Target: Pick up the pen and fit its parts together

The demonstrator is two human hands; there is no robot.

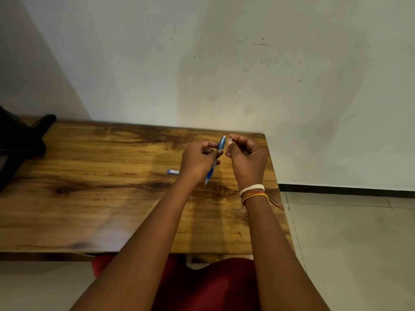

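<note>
My left hand (198, 159) grips a blue mechanical pencil (221, 144) above the wooden table (101, 187), its tip pointing down toward me and its top end up near the wall. My right hand (247, 157) is curled just right of the pencil's top and pinches a tiny white piece (230, 139) between thumb and forefinger, a finger's width from the pencil's end. A small blue lead case (173, 172) lies flat on the table just left of my left wrist.
A black object (20, 140) stands on the table's far left corner. The wall runs along the table's back edge. The table's right edge ends beside my right wrist, with tiled floor (348, 243) beyond. Thread bands (252, 191) circle my right wrist.
</note>
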